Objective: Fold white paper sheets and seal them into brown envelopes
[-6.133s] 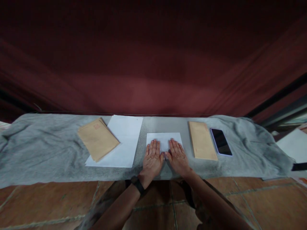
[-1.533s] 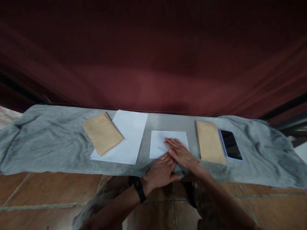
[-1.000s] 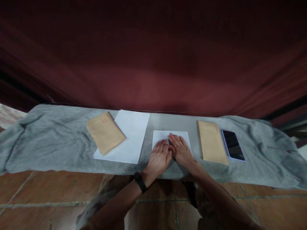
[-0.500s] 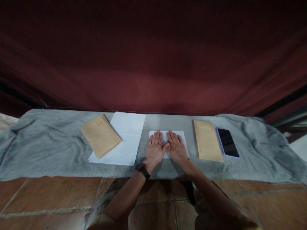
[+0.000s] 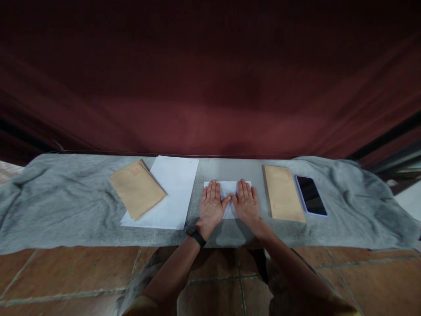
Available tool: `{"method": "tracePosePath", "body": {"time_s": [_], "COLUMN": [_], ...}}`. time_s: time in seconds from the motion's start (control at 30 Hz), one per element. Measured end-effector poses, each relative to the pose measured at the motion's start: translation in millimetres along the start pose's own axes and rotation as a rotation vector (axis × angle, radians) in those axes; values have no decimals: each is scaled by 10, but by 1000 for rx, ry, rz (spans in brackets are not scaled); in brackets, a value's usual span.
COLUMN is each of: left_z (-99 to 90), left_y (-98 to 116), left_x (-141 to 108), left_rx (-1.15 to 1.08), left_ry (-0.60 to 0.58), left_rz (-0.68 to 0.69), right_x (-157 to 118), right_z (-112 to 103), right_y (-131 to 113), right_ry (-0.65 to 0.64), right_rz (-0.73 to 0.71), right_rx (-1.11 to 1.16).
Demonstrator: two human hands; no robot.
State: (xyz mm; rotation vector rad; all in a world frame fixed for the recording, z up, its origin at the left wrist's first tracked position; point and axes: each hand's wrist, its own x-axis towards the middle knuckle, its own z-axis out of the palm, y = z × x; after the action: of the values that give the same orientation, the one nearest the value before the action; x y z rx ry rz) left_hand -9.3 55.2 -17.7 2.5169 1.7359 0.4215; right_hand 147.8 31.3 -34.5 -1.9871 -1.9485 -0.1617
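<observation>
A small sheet of white paper (image 5: 229, 188), seemingly folded, lies on the grey cloth straight in front of me. My left hand (image 5: 211, 205) rests flat on its left part, fingers stretched away from me. On its right part my right hand (image 5: 246, 204) lies flat too, fingers extended. The two thumbs almost meet near the middle of the paper. Both palms hide much of the sheet. To the left are larger white sheets (image 5: 179, 188), partly covered by a stack of brown envelopes (image 5: 138, 188). Another stack of brown envelopes (image 5: 284, 193) sits to the right.
A phone (image 5: 311, 195) with a purple edge lies beyond the right envelopes. Grey cloth (image 5: 66, 197) covers the long low surface, wrinkled at both ends. A dark red upright panel (image 5: 210, 123) stands behind it. Tiled floor (image 5: 82, 272) shows below.
My right hand has slid to the right across the white paper, away from my left hand, baring more of the sheet's middle. My left hand has stayed nearly still.
</observation>
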Motion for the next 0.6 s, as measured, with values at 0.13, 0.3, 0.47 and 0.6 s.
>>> {"method": "tracePosePath", "body": {"time_s": [0.13,0.3,0.47,0.6], "left_z": [22,38,51,56], "left_y": [-17,-35,-42,-55], "left_x": [0,-4,-20,-40], "left_rx": [-10,-8,-14,4], "left_ry": [37,50,113,145], "left_rz": [1,-24,-57,-106], "right_x": [-6,-37,-71,-110], "right_z": [-2,15,14,2], "right_y": [72,155,212,255], "right_ry": [20,95,119,102], "right_rz": [13,27,40,51], "right_rx": [-21,-16,-38,-30]}}
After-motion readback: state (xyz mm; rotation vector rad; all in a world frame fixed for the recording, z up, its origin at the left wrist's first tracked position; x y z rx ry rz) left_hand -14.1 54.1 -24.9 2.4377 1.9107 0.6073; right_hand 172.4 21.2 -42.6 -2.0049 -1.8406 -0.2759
